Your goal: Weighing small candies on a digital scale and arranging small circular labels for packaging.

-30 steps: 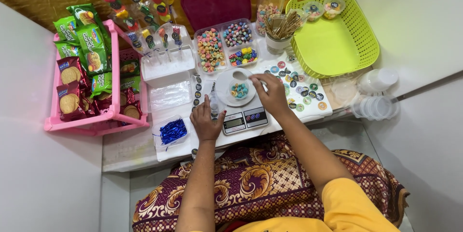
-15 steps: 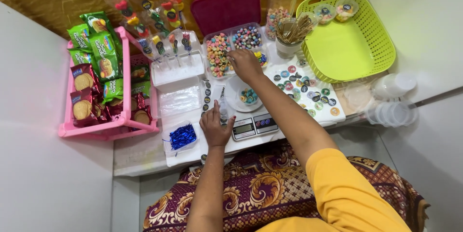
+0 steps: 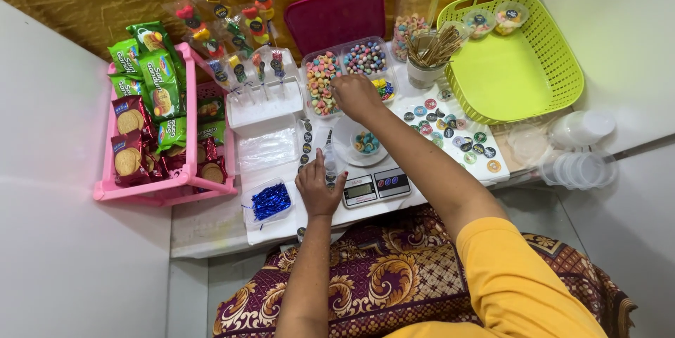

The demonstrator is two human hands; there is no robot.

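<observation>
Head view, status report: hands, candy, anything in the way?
Right hand reaching into candy tray, grip unclear. Left hand beside scale. Few candies in scale dish. Nothing blocking.

1. Two hands were in view, the left hand point(image 3: 318, 187) and the right hand point(image 3: 356, 95).
2. One digital scale point(image 3: 376, 186) stood there.
3. One green basket point(image 3: 555, 64) held two small filled cups point(image 3: 481, 22).
4. One pink rack point(image 3: 166, 187) stood at the left.
5. Candy trays point(image 3: 365, 58) numbered perhaps three, partly hidden.
</observation>
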